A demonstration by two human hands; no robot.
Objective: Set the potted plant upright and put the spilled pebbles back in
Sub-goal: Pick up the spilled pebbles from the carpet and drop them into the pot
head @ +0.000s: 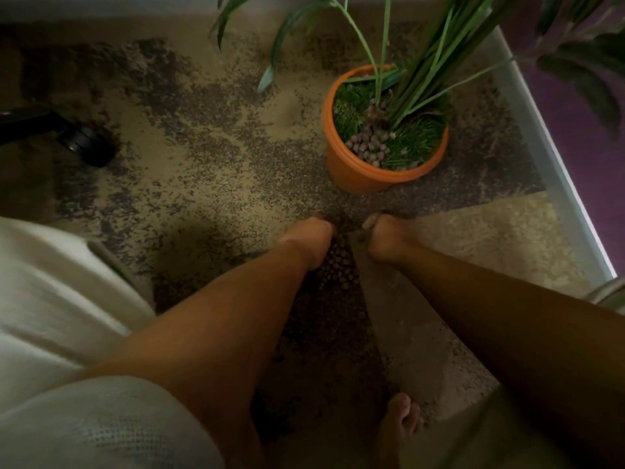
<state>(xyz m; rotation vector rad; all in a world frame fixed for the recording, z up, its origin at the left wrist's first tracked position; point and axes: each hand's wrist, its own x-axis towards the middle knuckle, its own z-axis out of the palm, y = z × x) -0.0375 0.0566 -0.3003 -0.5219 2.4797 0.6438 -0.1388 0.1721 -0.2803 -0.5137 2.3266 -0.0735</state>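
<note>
Forearms (216, 326), left hand (309, 238) and right hand (385, 240) on spilled pebbles (338, 265), grip unclear; upright orange pot (351, 170) with grass (416, 137), more pebbles (370, 145).

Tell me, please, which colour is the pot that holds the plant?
Orange. The pot shows best in the head view, the only view here.

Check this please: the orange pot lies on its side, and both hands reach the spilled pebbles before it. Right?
Wrong in one thing: the head view shows the orange pot standing upright. The left hand and right hand do reach the spilled pebbles.
</note>
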